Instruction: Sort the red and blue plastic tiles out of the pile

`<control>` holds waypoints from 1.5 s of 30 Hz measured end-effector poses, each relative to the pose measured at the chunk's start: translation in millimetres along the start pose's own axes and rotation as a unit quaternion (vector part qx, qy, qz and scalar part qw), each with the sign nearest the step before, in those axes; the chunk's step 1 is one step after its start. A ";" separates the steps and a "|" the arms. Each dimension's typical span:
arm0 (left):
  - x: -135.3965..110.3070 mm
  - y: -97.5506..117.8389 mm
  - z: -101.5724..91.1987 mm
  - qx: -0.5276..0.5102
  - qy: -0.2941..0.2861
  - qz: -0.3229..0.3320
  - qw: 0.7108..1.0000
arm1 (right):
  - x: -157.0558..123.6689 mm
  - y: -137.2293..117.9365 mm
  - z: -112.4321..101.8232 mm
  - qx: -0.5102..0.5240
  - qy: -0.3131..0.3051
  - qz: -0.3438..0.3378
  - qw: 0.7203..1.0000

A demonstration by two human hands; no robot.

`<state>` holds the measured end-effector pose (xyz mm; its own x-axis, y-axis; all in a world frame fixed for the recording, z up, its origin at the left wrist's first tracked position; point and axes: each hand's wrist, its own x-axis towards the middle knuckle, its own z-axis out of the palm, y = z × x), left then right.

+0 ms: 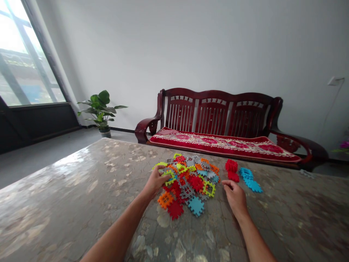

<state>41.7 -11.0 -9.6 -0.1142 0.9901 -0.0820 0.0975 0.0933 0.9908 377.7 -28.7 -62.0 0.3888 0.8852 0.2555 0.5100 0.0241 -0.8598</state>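
A pile of interlocking plastic tiles [188, 182] in red, orange, yellow-green, grey and blue lies on a marbled table [81, 189]. My left hand [156, 182] rests on the pile's left edge, fingers curled on a yellow-green tile [167, 175]. My right hand [235, 196] lies just right of the pile with fingers curled loosely, its thumb and forefinger close together; I cannot make out anything in them. Beyond it sit a small stack of red tiles [231, 170] and a few blue tiles [250, 180] laid apart.
A dark red wooden bench [218, 120] with a red patterned cushion stands behind the table's far edge. A potted plant [101, 109] sits on the floor at the left by a large window [24, 65].
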 end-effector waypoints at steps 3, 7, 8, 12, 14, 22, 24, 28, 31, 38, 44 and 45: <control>17.8 6.7 7.9 0.009 0.019 0.004 1.000 | 0.6 1.3 0.6 0.002 -0.001 -0.004 1.000; 39.6 12.4 15.1 0.036 0.018 0.022 0.999 | 1.4 3.7 1.1 0.000 0.000 -0.004 1.000; 43.9 13.3 15.2 0.044 0.012 0.028 0.999 | 1.6 4.3 1.1 0.000 0.000 -0.005 1.000; 53.4 13.2 7.2 0.096 0.017 0.064 0.993 | 2.3 5.9 1.1 0.005 0.005 -0.009 1.000; 50.3 9.9 -0.9 0.125 0.039 0.084 0.988 | 2.2 5.7 1.0 0.007 0.006 -0.008 1.000; -21.6 -1.2 -26.3 0.442 -0.097 0.192 0.871 | 0.3 1.5 0.9 0.004 0.006 -0.003 1.000; -37.3 1.1 -27.0 0.493 -0.146 0.173 0.840 | 0.2 1.2 0.7 0.003 0.005 -0.005 1.000; -44.6 6.4 -26.8 0.541 -0.190 0.137 0.808 | 0.6 0.9 0.4 0.005 0.003 -0.003 1.000; -36.9 10.4 -28.6 0.544 -0.215 0.134 0.800 | 0.6 0.6 0.5 0.007 0.005 -0.001 1.000; -26.7 16.6 -29.1 0.571 -0.246 0.134 0.772 | 1.1 3.1 0.9 0.005 0.007 -0.006 1.000; -32.2 19.5 -30.9 0.572 -0.228 0.110 0.780 | 1.8 4.8 1.9 0.005 0.009 -0.010 1.000; -32.8 20.6 -31.5 0.573 -0.228 0.105 0.780 | 1.8 4.7 2.0 0.006 0.009 -0.010 1.000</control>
<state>16.3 -44.9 16.9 0.3613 0.9061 -0.2201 0.9166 -0.3018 0.2621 379.3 -26.2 -66.5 0.3927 0.8757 0.2810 0.5095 0.0473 -0.8592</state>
